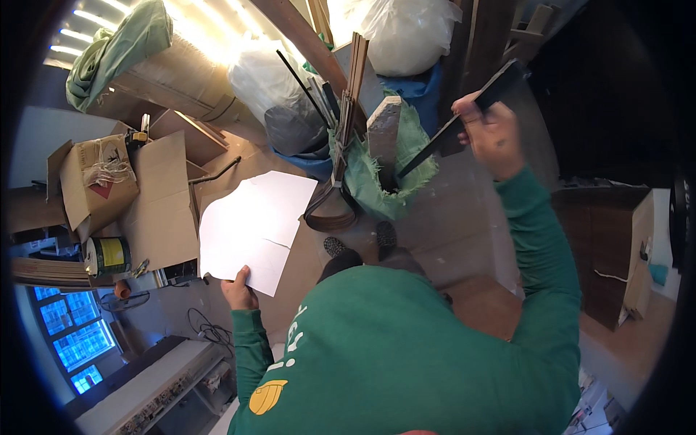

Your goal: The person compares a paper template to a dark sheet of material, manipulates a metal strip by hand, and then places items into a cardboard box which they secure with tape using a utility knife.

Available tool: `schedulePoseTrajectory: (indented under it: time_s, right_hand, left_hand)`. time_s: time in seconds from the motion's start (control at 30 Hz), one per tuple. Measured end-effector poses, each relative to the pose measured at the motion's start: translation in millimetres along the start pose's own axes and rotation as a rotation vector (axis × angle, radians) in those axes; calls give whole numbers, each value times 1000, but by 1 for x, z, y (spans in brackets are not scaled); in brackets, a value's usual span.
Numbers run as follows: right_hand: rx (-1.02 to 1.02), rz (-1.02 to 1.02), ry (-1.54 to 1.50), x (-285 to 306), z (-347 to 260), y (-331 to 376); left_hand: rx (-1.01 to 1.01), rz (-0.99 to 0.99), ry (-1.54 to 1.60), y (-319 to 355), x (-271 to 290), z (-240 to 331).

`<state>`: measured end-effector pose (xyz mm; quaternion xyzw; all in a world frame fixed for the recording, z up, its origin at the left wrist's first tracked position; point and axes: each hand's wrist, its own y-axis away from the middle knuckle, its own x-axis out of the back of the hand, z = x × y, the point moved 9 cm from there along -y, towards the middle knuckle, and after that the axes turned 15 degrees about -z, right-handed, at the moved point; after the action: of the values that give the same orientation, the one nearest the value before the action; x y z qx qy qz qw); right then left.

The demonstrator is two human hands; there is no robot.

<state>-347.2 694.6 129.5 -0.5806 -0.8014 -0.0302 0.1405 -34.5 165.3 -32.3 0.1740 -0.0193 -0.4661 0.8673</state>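
My left hand (239,290) pinches the lower edge of a white sheet (250,221), thumb on top. The sheet has one rounded edge and a slit or tear running in from its right side. Up at the right, my right hand (494,138), slightly blurred, is closed around a long dark flat strip (504,83). That strip slants down to the left, its lower end at the mouth of a frayed green woven sack (417,170). A pale, rough-edged board (384,130) also stands in the sack. Beside it, a bundle of thin brown strips (355,80) stands upright.
White plastic bags (409,36) bulge from blue containers (413,90) at the back. On the left are an opened cardboard box (94,185), a cardboard sheet (156,188) and a spool (109,255). A brown cabinet (598,254) stands right. Curved brown strips (330,220) lie before my feet.
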Motion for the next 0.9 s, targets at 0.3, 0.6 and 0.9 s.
schedulePoseTrajectory:
  time_s: [0.3, 0.6, 0.9]
  right_hand:
    - [71, -100, 78, -30, 5, -22]
    - [-235, -98, 24, -21, 86, -21]
    - [9, 123, 560, 9, -1, -1]
  left_hand:
    - [-21, 49, -54, 17, -16, -1]
    - [12, 6, -56, 15, -21, -17]
    - [-6, 46, -108, 21, -9, -13]
